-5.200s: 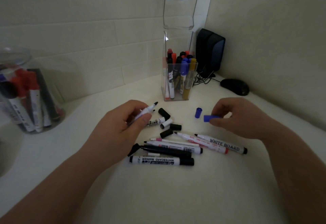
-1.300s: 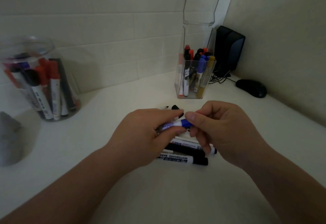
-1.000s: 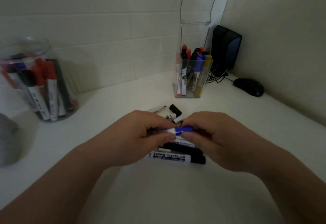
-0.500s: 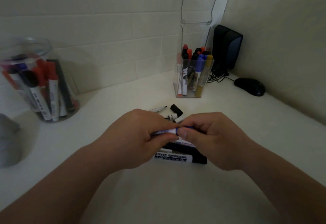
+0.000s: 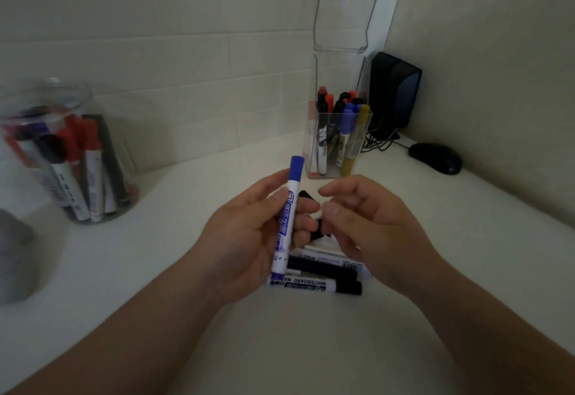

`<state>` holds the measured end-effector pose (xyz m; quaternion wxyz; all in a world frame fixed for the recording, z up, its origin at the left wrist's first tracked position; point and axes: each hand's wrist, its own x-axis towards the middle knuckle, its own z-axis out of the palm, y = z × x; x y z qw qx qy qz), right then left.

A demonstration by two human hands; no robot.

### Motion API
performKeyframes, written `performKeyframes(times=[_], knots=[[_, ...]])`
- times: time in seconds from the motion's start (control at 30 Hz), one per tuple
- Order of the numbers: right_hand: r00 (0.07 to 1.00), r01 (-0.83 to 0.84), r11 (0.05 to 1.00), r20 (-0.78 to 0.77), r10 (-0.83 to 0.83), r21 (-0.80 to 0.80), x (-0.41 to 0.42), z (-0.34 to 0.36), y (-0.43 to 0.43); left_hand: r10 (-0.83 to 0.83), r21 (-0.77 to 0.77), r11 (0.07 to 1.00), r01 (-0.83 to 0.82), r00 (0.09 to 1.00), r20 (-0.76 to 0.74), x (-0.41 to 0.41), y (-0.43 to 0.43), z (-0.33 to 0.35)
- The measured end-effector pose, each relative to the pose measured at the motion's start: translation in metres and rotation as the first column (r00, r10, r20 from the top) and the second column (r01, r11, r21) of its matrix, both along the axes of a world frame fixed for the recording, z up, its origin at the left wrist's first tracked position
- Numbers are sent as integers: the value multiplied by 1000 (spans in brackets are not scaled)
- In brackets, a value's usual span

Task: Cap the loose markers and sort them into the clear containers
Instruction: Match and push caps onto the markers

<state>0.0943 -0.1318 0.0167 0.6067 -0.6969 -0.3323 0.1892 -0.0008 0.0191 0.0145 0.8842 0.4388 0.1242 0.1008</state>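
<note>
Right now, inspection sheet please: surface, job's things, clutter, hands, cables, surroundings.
Surface: white countertop.
Job's things: blue-capped white marker upright in hand; black and white loose markers lying flat; square clear container and round clear jar both holding markers.
Clutter: black computer mouse, black speaker, grey object far left.
Hands: left hand grips that marker; right hand loosely curled, holding nothing seen.
Cables: black cables by the speaker.
Surroundings: pale tiled wall.

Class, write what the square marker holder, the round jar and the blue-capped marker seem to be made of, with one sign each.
Square marker holder: clear, glossy, probably acrylic; markers show through its flat walls.
Round jar: clear plastic or glass, cannot tell which; see-through.
Blue-capped marker, in the left hand: smooth white plastic barrel with printing, opaque blue cap.
</note>
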Motion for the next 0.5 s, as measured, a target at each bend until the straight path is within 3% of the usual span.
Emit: performKeyframes(times=[0.17,0.3,0.5], knots=[[999,-1,1000,39,0,24,-3,-3,1,-2,39,999,1,999,34,1,0,-3],[983,97,994,154,-104,49,-1,-5,1,23,283,959,-31,999,32,0,-4,-6],[982,91,979,144,-119,185,-11,2,6,95,528,839,-134,990,99,-3,-5,-2]])
